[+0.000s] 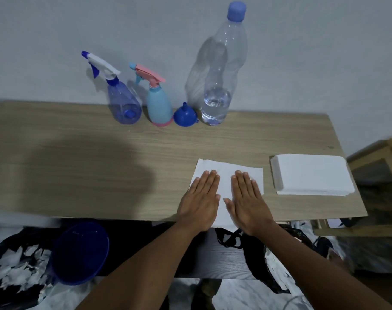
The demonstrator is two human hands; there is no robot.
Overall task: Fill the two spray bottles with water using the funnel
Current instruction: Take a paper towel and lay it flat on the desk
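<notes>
At the back of the wooden table (pixel 78 157), against the wall, stand a clear blue spray bottle (pixel 123 106) with a white and blue trigger and a light blue spray bottle (pixel 159 107) with a pink trigger. A small blue funnel (pixel 184 115) sits upside down right of them. Beside it rises a tall clear water bottle (pixel 219 86) with a blue cap, water only in its bottom part. My left hand (pixel 200 201) and my right hand (pixel 248 202) lie flat, palms down, on a white paper napkin (pixel 225 175) near the front edge, holding nothing.
A stack of white napkins (pixel 311 177) lies at the table's right end. A wooden stool or frame (pixel 382 157) stands right of the table. Below the front edge, on the left, sits a dark blue basin (pixel 81 251) on the floor.
</notes>
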